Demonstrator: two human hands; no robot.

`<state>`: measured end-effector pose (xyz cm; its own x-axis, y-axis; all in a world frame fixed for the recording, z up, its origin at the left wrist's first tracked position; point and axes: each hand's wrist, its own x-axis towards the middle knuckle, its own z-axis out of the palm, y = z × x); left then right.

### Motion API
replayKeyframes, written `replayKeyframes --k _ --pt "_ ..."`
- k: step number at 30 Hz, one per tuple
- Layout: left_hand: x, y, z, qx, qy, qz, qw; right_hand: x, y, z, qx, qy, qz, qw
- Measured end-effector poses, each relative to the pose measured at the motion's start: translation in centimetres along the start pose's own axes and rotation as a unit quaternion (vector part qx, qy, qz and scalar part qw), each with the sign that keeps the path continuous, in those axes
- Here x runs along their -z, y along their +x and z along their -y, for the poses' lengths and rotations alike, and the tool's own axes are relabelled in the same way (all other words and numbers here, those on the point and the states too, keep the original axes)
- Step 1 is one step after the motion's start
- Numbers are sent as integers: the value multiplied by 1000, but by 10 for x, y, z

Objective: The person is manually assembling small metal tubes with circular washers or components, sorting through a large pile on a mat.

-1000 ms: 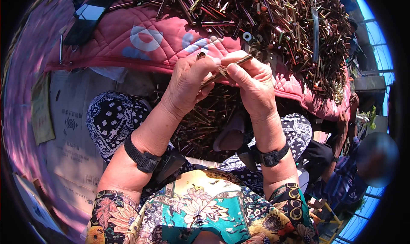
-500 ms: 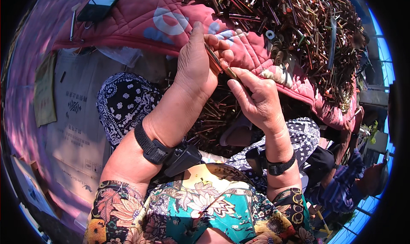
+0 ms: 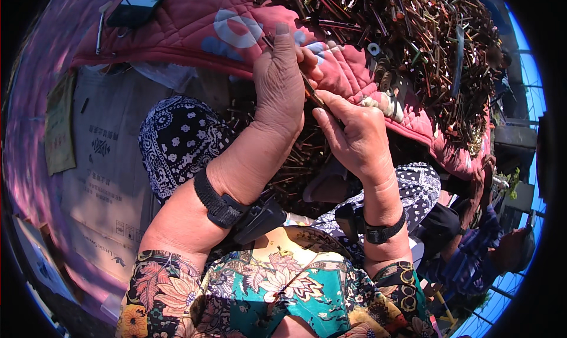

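Note:
My left hand (image 3: pixel 277 87) is closed round a thin, dark, copper-tinted metal tube (image 3: pixel 309 90), its thumb pointing up and its fingertips curled on the far side. Thumb and forefinger of my right hand (image 3: pixel 359 130) pinch the tube's lower right end. The tube slants from upper left to lower right, and my fingers cover much of it. Beyond my hands a big heap of thin metal tubes and rods (image 3: pixel 413 48) lies on a pink quilted cloth (image 3: pixel 189 19). More such pieces (image 3: pixel 307 166) lie below my hands, between my legs.
A dark phone-like device (image 3: pixel 139 7) and a slim metal tool (image 3: pixel 100 31) lie on the cloth at upper left. Flattened cardboard (image 3: pixel 112 178) covers the ground at left, with an olive cloth (image 3: pixel 61 131) on its edge. Another person (image 3: pixel 478 249) sits at the right.
My left hand has turned, showing more of its back, and shifted slightly right along the tube. My right hand keeps its pinch in nearly the same place.

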<state>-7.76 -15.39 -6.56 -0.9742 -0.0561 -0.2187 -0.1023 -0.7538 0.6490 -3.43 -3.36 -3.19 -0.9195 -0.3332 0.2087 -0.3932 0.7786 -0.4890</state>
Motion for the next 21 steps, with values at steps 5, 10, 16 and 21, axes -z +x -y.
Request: replayKeyframes --k 5,10,16,21 --pt "-5 -3 18 -35 44 -41 998 8 4 7 27 -12 -35 999" --pt "-17 -30 30 164 -50 -34 985 -4 1 11 -64 114 -322 938" --pt "-23 -38 22 227 4 -15 974 -22 16 18 71 254 -429 864" --pt "-18 -34 11 254 -49 -31 966 -7 26 -6 -24 353 -419 836"
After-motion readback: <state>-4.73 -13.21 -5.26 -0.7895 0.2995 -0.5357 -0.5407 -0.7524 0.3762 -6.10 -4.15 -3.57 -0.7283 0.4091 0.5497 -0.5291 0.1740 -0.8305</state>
